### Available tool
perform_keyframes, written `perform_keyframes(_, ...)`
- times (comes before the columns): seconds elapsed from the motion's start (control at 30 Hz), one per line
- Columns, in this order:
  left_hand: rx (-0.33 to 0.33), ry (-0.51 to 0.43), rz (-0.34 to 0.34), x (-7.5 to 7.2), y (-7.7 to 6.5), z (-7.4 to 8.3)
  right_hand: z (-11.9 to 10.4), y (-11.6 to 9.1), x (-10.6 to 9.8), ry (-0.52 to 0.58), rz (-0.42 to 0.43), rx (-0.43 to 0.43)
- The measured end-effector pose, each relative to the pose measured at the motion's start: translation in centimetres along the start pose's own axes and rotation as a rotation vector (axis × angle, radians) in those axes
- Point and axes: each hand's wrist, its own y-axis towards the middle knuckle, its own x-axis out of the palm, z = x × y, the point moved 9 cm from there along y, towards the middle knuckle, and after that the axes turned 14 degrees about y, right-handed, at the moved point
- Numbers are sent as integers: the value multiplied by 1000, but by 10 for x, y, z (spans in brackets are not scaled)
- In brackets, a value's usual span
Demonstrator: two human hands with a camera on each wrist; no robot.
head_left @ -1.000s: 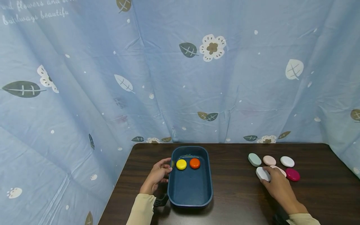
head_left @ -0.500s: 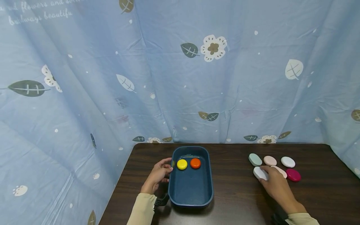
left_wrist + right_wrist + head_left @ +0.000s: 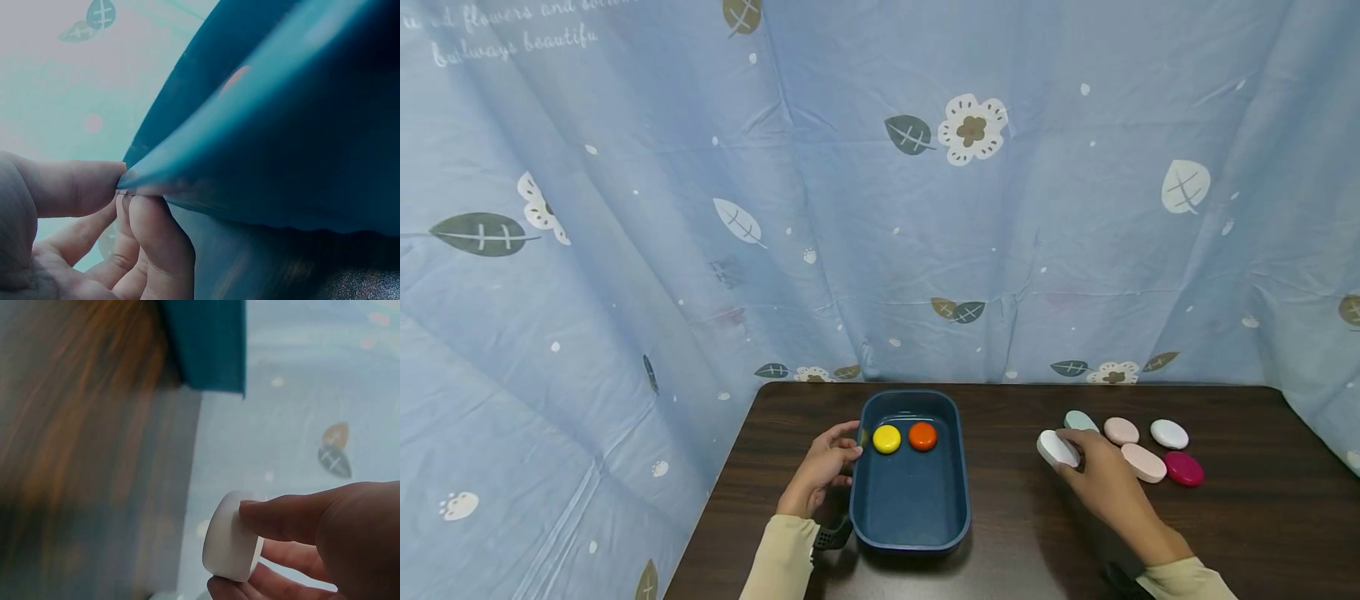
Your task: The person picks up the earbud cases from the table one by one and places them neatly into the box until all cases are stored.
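Observation:
In the head view, a deep blue rectangular tray [image 3: 910, 512] stands on the table, with a yellow round disc [image 3: 887, 439] and an orange round disc [image 3: 922, 436] lying inside at its far end. My left hand [image 3: 817, 473] pinches the tray's left rim between thumb and fingers, as the left wrist view shows up close. To the right, my right hand [image 3: 1105, 477] holds a white oval bar [image 3: 1057, 449] that looks like soap. The right wrist view has this white bar [image 3: 230, 540] lifted and tilted between thumb and fingertips.
Right of the held bar lie a pale green oval [image 3: 1079, 421], partly hidden by my hand, a small pink oval [image 3: 1121, 431], a larger pink oval [image 3: 1143, 462], a white round piece [image 3: 1169, 433] and a magenta one [image 3: 1184, 468]. A blue curtain [image 3: 820, 208] hangs behind the dark wooden table [image 3: 1007, 483].
My right hand has picked up the white oval bar from the group and moved left, uncovering the larger pink oval. The left hand stays at the tray's rim.

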Motion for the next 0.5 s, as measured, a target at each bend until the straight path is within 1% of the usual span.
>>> perform_keyframes(0.23, -3, 3, 3, 1, 0, 1, -28, 8, 11, 51, -28, -24)
perform_keyframes(0.5, 5, -6, -5, 1, 0, -1, -59, 18, 31, 98, -51, -87)
